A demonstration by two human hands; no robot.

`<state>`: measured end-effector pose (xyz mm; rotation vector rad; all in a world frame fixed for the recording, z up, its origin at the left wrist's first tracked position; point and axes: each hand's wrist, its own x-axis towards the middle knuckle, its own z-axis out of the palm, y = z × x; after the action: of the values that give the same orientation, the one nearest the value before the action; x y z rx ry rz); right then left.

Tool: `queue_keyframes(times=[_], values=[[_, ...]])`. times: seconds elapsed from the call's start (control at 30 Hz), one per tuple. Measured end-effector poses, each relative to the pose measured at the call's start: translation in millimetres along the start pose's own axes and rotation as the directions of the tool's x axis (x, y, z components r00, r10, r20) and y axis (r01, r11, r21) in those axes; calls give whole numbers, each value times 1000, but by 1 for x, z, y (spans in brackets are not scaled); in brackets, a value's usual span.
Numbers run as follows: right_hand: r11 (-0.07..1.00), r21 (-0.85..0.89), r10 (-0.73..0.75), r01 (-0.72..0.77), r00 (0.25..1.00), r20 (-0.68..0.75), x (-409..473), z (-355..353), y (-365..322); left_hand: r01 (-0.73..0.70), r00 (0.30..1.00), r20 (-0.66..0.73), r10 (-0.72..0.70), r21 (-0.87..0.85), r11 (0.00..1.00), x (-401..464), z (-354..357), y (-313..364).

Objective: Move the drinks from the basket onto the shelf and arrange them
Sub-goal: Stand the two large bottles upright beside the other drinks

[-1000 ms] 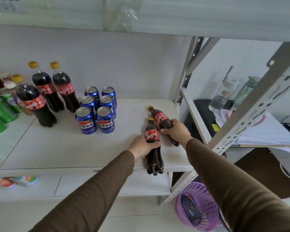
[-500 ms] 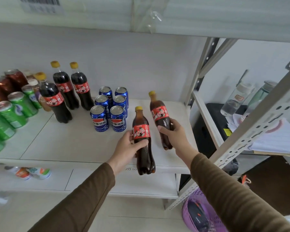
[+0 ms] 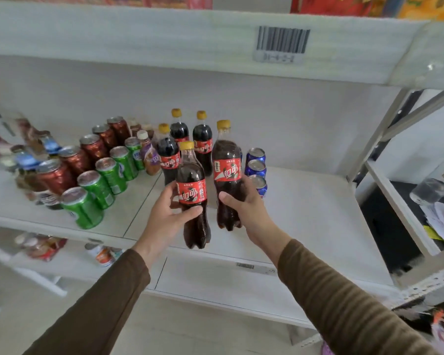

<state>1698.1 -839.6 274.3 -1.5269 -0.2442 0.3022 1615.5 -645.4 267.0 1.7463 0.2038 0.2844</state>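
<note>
— Bottles first: where are they, relative to your hands and to the row you are aiming for?

— You hold one in each. Your left hand [image 3: 170, 218] grips the nearer cola bottle [image 3: 193, 198] around its middle, thumb across the front just under the red label, the other fingers curled behind it. Your right hand [image 3: 244, 208] grips the farther cola bottle [image 3: 227, 180] low on its body, thumb on the front and fingers wrapped around the far side. Both bottles stand almost upright, caps up, long axes vertical, close together but apart.

— And the target?

— Three cola bottles on the shelf [image 3: 183, 139] stand straight ahead and a little left of your two, behind them. Blue cans [image 3: 256, 166] sit just right of your right-hand bottle, partly hidden by it. Green cans [image 3: 105, 180] and red cans [image 3: 87, 160] run in rows to the left.

— Which hand goes first, would you say?

— Your right-hand bottle looks nearer the standing group, so it probably lands first, in the gap between the group and the blue cans. The left-hand bottle appears to hang over the front edge of the shelf [image 3: 305, 221]; whether either base touches the board, I cannot tell.

— Risk?

— Clipping a blue can as you push back.
</note>
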Motion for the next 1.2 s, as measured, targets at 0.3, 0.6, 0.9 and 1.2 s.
queue_keyframes(times=[0.3, 0.6, 0.9, 1.2], values=[[996, -78, -46, 40, 996, -72, 59, 94, 26, -38, 999, -28, 39, 34, 999, 46, -76, -36], [992, -128, -13, -9, 985, -172, 112, 106, 50, -21, 1000, 17, 20, 83, 996, 80, -91, -62], [987, -163, -33, 1, 980, -195, 135, 106, 58, -28, 999, 32, 25, 74, 997, 100, -93, -70], [985, -171, -17, -15, 983, -184, 142, 104, 64, -69, 997, 46, 66, 63, 996, 97, -88, -70]])
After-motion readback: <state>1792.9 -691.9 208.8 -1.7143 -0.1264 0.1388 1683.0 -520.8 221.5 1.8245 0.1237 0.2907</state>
